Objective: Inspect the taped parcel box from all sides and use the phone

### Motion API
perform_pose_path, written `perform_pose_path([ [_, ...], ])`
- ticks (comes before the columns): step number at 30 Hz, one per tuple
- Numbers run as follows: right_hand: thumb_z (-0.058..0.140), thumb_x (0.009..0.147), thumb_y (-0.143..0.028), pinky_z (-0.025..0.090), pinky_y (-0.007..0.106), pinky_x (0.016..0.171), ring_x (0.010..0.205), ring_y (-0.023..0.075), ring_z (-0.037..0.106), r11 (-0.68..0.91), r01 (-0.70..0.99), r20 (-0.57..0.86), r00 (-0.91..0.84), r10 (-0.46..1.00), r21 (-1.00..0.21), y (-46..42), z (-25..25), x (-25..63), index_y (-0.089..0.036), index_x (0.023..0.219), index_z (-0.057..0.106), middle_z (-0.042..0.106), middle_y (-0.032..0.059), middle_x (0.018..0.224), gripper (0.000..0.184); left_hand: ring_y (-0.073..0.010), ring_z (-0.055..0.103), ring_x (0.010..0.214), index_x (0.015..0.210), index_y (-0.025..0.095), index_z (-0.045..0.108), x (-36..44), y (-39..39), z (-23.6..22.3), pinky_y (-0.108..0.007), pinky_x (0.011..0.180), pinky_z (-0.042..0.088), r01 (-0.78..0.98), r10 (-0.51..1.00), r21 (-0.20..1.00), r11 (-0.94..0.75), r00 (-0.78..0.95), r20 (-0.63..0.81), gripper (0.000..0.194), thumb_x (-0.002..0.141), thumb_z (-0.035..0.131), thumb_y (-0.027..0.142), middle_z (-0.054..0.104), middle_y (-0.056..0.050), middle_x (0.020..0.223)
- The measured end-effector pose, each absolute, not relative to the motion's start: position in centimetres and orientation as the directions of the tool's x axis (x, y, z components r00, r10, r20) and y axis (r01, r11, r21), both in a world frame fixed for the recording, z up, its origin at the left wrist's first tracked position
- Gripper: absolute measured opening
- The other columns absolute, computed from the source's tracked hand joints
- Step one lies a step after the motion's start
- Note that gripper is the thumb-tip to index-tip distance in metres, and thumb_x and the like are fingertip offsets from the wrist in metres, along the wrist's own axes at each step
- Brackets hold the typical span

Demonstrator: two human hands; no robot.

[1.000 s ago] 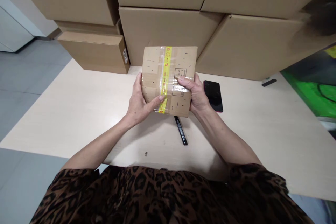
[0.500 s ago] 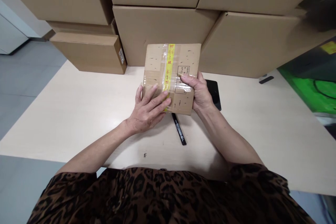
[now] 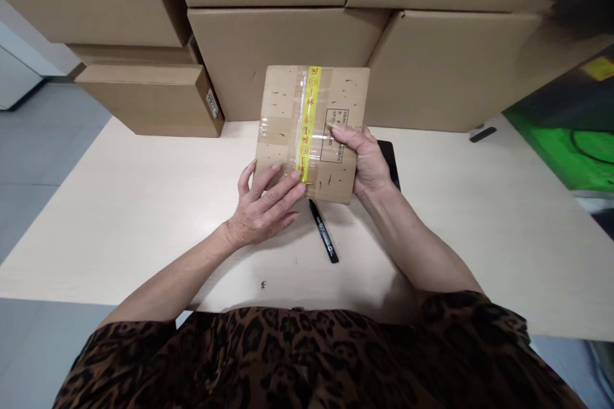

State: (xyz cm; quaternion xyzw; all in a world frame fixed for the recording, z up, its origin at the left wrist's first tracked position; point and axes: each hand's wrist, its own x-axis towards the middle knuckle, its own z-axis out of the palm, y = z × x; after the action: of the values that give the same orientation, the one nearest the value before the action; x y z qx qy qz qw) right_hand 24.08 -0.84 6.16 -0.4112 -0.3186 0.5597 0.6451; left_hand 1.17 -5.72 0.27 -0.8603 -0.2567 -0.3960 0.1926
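A small cardboard box (image 3: 283,99) is held up in front of me, tilted with its broad face toward me. Clear tape and a yellow strip with red print run down that face, beside a printed black frame. My right hand (image 3: 369,160) grips its right edge, thumb on the face and the other fingers behind. My left hand (image 3: 261,208) holds its lower left corner, fingers spread over the face and thumb below the bottom edge. Under the box a black marker pen (image 3: 323,230) lies on the table. A flat black object (image 3: 389,163) is partly hidden behind my right hand.
Large cardboard boxes (image 3: 278,41) are stacked along the back of the pale table (image 3: 158,204). A flatter carton (image 3: 148,102) stands at the back left. A small dark strip (image 3: 483,135) lies at the back right, near a green surface (image 3: 561,150) beyond the table.
The box has tilted up a little more toward me and risen slightly. My left hand has slid a bit lower and left along its face. The view has shifted slightly.
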Motion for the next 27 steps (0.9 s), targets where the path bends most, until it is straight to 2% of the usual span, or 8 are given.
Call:
perform_pose_path([
  [3, 0.096, 0.057, -0.037, 0.065, 0.05, 0.098, 0.102, 0.0269, 0.077, 0.041, -0.449, -0.034, 0.158, 0.987, -0.892, -1.1, 6.1, 23.7, -0.029, 0.103, 0.057, 0.079, -0.0007, 0.103, 0.06, -0.0314, 0.051, 0.156, 0.169, 0.029, 0.04, 1.0, -5.5, 0.3, -0.053, 0.136, 0.019, 0.635, 0.354, -0.102, -0.766, 0.549, 0.757, 0.073, 0.108, 0.04, 0.068, 0.068, -0.009, 0.155],
  [6, 0.095, 0.059, -0.039, 0.064, 0.051, 0.098, 0.105, 0.0281, 0.077, 0.056, -0.43, -0.012, 0.153, 0.988, -0.901, -1.3, 5.9, 23.4, -0.03, 0.106, 0.054, 0.078, -0.0007, 0.105, 0.063, -0.0345, 0.037, 0.164, 0.171, 0.031, 0.036, 1.0, -5.6, 0.6, -0.055, 0.136, 0.014, 0.674, 0.433, -0.036, -0.738, 0.514, 0.741, 0.085, 0.102, 0.034, 0.08, 0.058, -0.01, 0.165],
  [8, 0.096, 0.058, -0.038, 0.064, 0.052, 0.1, 0.106, 0.0283, 0.076, 0.065, -0.413, -0.002, 0.158, 0.987, -0.909, -1.3, 5.7, 23.3, -0.031, 0.109, 0.054, 0.078, -0.001, 0.105, 0.067, -0.0355, 0.031, 0.167, 0.171, 0.033, 0.035, 1.2, -5.8, 0.7, -0.056, 0.135, 0.01, 0.704, 0.504, 0.021, -0.71, 0.487, 0.714, 0.083, 0.103, 0.035, 0.079, 0.053, -0.009, 0.169],
  [11, 0.096, 0.059, -0.038, 0.061, 0.053, 0.105, 0.109, 0.028, 0.075, 0.073, -0.377, 0.01, 0.166, 0.986, -0.923, -1.3, 5.3, 23.3, -0.032, 0.114, 0.053, 0.077, -0.0011, 0.108, 0.07, -0.0352, 0.028, 0.168, 0.17, 0.038, 0.037, 1.7, -6.2, 0.8, -0.058, 0.134, 0.006, 0.751, 0.619, 0.11, -0.651, 0.443, 0.648, 0.068, 0.108, 0.041, 0.067, 0.046, -0.007, 0.174],
  [15, 0.096, 0.06, -0.04, 0.06, 0.052, 0.107, 0.115, 0.0285, 0.073, 0.083, -0.356, 0.032, 0.147, 0.989, -0.931, -1.5, 5.1, 23.1, -0.033, 0.115, 0.053, 0.076, -0.0004, 0.113, 0.071, -0.036, 0.029, 0.167, 0.165, 0.042, 0.045, 2.3, -6.4, 1.0, -0.063, 0.132, 0.012, 0.784, 0.711, 0.219, -0.582, 0.358, 0.606, 0.058, 0.11, 0.042, 0.06, 0.038, -0.009, 0.178],
  [19, 0.097, 0.059, -0.038, 0.06, 0.051, 0.108, 0.121, 0.0288, 0.071, 0.111, -0.364, 0.064, 0.139, 0.988, -0.925, -2.1, 5.5, 22.4, -0.034, 0.116, 0.054, 0.075, -0.0008, 0.114, 0.071, -0.0442, 0.02, 0.168, 0.167, 0.039, 0.043, 2.1, -5.6, 1.2, -0.074, 0.129, 0.015, 0.796, 0.776, 0.307, -0.521, 0.293, 0.559, 0.067, 0.106, 0.046, 0.068, 0.026, -0.012, 0.182],
  [22, 0.096, 0.058, -0.035, 0.058, 0.051, 0.109, 0.124, 0.0291, 0.07, 0.14, -0.369, 0.097, 0.134, 0.986, -0.919, -2.5, 6.0, 21.9, -0.034, 0.118, 0.054, 0.075, -0.0007, 0.117, 0.073, -0.0491, 0.016, 0.168, 0.17, 0.036, 0.039, 1.7, -4.5, 1.3, -0.077, 0.128, 0.012, 0.791, 0.797, 0.343, -0.507, 0.278, 0.536, 0.079, 0.101, 0.049, 0.074, 0.023, -0.014, 0.183],
  [27, 0.098, 0.055, -0.035, 0.055, 0.053, 0.114, 0.125, 0.0291, 0.069, 0.165, -0.36, 0.12, 0.143, 0.982, -0.918, -2.5, 6.0, 21.8, -0.035, 0.12, 0.052, 0.074, -0.001, 0.118, 0.079, -0.0461, 0.017, 0.168, 0.172, 0.032, 0.035, 1.5, -2.5, 2.1, -0.072, 0.131, 0.013, 0.796, 0.793, 0.354, -0.491, 0.24, 0.56, 0.086, 0.101, 0.045, 0.078, 0.021, -0.015, 0.183],
])
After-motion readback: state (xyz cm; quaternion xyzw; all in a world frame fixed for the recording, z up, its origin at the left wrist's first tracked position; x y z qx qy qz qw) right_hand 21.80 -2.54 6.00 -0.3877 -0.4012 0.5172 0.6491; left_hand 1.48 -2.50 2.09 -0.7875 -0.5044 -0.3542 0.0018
